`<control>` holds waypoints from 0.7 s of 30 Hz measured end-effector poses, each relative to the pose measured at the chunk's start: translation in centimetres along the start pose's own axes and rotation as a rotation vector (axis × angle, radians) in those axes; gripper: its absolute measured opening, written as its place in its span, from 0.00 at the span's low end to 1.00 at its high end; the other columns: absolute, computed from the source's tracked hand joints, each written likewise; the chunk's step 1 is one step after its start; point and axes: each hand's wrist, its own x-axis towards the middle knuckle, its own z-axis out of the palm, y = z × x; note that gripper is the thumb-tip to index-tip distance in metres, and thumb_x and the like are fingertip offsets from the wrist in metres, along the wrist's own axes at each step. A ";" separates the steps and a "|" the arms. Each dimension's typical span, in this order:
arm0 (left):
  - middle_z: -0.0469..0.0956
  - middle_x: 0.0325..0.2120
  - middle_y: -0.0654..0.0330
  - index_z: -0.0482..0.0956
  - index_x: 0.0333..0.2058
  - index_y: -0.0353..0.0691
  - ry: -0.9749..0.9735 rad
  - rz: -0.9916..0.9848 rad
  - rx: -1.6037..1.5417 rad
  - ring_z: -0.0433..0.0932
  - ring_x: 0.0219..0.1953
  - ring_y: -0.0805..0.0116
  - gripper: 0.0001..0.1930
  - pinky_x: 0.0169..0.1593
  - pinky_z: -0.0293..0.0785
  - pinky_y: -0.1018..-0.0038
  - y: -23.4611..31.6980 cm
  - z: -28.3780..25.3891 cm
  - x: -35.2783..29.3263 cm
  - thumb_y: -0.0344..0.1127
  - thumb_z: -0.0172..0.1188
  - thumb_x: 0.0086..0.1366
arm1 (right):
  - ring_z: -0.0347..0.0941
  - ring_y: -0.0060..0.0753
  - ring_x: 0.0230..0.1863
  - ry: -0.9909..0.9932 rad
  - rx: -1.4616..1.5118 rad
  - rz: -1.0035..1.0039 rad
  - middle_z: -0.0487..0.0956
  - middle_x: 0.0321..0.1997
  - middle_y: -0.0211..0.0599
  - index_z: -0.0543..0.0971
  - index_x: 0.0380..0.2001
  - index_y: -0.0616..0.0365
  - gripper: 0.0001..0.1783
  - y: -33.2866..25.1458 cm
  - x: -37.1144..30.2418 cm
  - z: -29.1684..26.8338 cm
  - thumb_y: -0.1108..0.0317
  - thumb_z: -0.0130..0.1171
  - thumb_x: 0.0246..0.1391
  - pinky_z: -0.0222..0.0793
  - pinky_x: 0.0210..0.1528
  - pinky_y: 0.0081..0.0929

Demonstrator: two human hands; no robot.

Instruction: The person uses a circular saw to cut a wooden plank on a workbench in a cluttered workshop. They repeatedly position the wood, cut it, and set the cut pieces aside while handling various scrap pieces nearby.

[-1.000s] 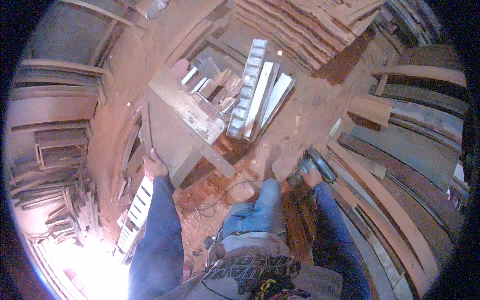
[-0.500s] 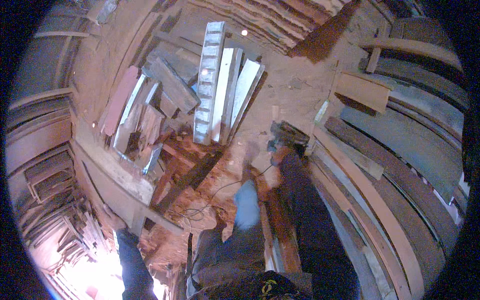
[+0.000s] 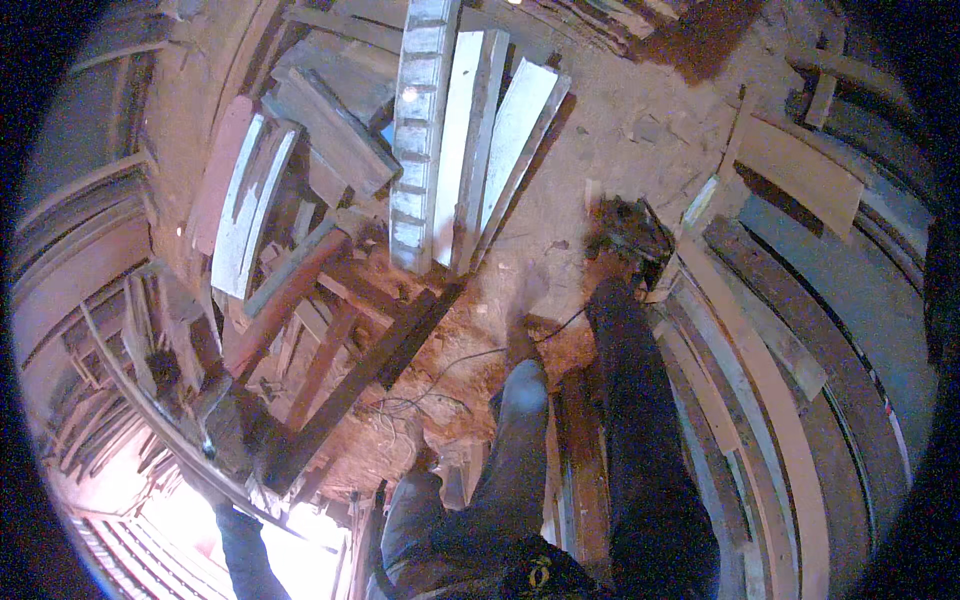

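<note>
Fingers of the right hand (image 3: 612, 268) appear closed around a dark power tool (image 3: 632, 235), right of the frame's centre; the tool lies just beyond them, towards the top, and its long axis is lost in blur. Across the frame, at lower left, a long board (image 3: 172, 437) is seen nearly edge-on, its long axis slanted from the left side down towards the bottom centre. By the left hand (image 3: 205, 490) this board is met near its lower part; whether those fingers are curled or spread cannot be told through the glare. The left hand is thus much the nearer to the board, while the tool is held well apart from it. Between them, wooden frame members (image 3: 345, 425) and a thin cable (image 3: 468, 357) are seen. Farther out, a notched beam (image 3: 413, 150) and white-faced timbers (image 3: 463, 120) are laid at upper centre, and stacked planks (image 3: 768, 420) are ranged along the right.
</note>
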 end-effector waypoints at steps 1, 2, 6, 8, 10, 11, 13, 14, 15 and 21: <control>0.75 0.53 0.42 0.69 0.61 0.28 0.003 -0.001 -0.002 0.76 0.52 0.50 0.31 0.58 0.71 0.61 0.0 0.0 0.2 0.54 0.44 0.77 | 0.77 0.48 0.49 -0.009 -0.005 0.002 0.80 0.51 0.46 0.72 0.62 0.55 0.31 -0.1 0.3 0.9 0.46 0.55 0.64 0.74 0.53 0.42; 0.76 0.53 0.42 0.69 0.61 0.28 0.006 0.000 -0.010 0.76 0.52 0.51 0.31 0.58 0.71 0.61 0.1 0.1 0.3 0.54 0.44 0.77 | 0.77 0.48 0.49 -0.024 -0.009 0.005 0.80 0.50 0.46 0.72 0.62 0.56 0.31 -0.1 0.6 2.0 0.46 0.55 0.64 0.74 0.53 0.42; 0.76 0.51 0.43 0.69 0.60 0.28 0.003 0.009 -0.004 0.76 0.51 0.52 0.30 0.57 0.72 0.61 0.6 0.9 1.1 0.53 0.44 0.77 | 0.78 0.46 0.48 -0.093 -0.047 0.016 0.80 0.49 0.44 0.72 0.62 0.56 0.30 0.4 1.0 5.9 0.47 0.55 0.65 0.75 0.52 0.41; 0.77 0.50 0.43 0.69 0.60 0.28 0.001 0.012 -0.014 0.76 0.51 0.52 0.30 0.56 0.72 0.61 0.7 1.3 1.2 0.53 0.45 0.77 | 0.78 0.46 0.47 -0.136 -0.069 0.005 0.80 0.49 0.44 0.72 0.62 0.56 0.30 0.6 0.8 7.6 0.47 0.54 0.65 0.75 0.51 0.40; 0.77 0.50 0.44 0.70 0.60 0.28 -0.004 0.013 -0.026 0.77 0.50 0.53 0.30 0.56 0.72 0.61 0.8 1.4 1.1 0.52 0.45 0.77 | 0.78 0.45 0.46 -0.207 -0.079 -0.046 0.80 0.48 0.43 0.72 0.62 0.56 0.30 0.0 -0.1 8.9 0.47 0.54 0.65 0.75 0.51 0.40; 0.77 0.49 0.44 0.70 0.60 0.28 -0.004 0.010 -0.035 0.77 0.50 0.53 0.29 0.56 0.72 0.61 0.7 1.4 1.1 0.52 0.45 0.77 | 0.78 0.44 0.46 -0.251 -0.091 -0.081 0.80 0.48 0.43 0.72 0.62 0.56 0.30 -0.8 -0.8 9.3 0.48 0.54 0.65 0.75 0.51 0.40; 0.78 0.49 0.44 0.70 0.59 0.29 0.002 -0.003 -0.063 0.77 0.50 0.54 0.29 0.55 0.72 0.62 0.6 0.7 0.9 0.52 0.45 0.77 | 0.78 0.44 0.45 -0.345 -0.070 -0.192 0.80 0.48 0.42 0.72 0.62 0.56 0.30 -4.3 -3.4 9.7 0.48 0.54 0.66 0.76 0.50 0.39; 0.78 0.48 0.44 0.70 0.59 0.29 0.014 -0.013 -0.086 0.77 0.49 0.54 0.29 0.55 0.73 0.62 0.7 0.2 0.8 0.52 0.45 0.77 | 0.78 0.43 0.45 -0.371 0.019 -0.283 0.80 0.48 0.42 0.72 0.62 0.56 0.29 -6.8 -5.6 9.5 0.48 0.54 0.66 0.76 0.50 0.39; 0.78 0.48 0.44 0.70 0.59 0.29 0.026 -0.017 -0.115 0.77 0.49 0.54 0.29 0.55 0.73 0.62 0.9 -0.3 0.6 0.51 0.45 0.77 | 0.78 0.43 0.44 -0.407 0.101 -0.374 0.80 0.47 0.42 0.72 0.62 0.56 0.29 -10.0 -7.8 8.8 0.48 0.54 0.66 0.76 0.49 0.39; 0.79 0.46 0.45 0.71 0.59 0.29 0.091 -0.046 -0.394 0.78 0.48 0.56 0.27 0.53 0.73 0.62 4.7 -0.9 -0.9 0.50 0.46 0.77 | 0.76 0.37 0.48 -0.402 1.338 -0.405 0.77 0.52 0.38 0.68 0.65 0.58 0.32 -30.2 -22.7 -6.7 0.47 0.53 0.68 0.76 0.50 0.37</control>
